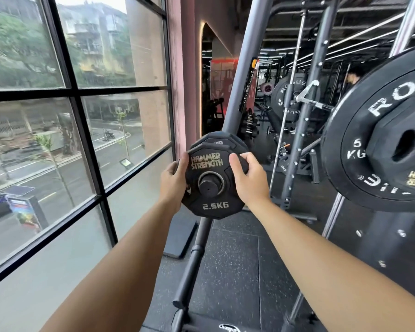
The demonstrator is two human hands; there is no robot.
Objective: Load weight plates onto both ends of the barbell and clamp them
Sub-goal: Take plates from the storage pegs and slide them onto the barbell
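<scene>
Item: black many-sided plate [212, 204], gold lettering HAMMER STRENGTH, 2.5KG. Left hand [174, 180] curls round its left rim; right hand [249, 178] clasps the upper right rim (thumb on the face). Between the grips, the barbell sleeve [210, 184] pokes through its hole. Second plate [222, 140] sits just behind.

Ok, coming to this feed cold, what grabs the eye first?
Dead centre, the left hand and right hand grip the rim of a small black plate marked 2.5KG, a black peg showing through its hole and a second plate right behind it. At the right edge a much larger plate marked 5 KG looms close to the camera. The left half is a big gridded window over a street.
</scene>
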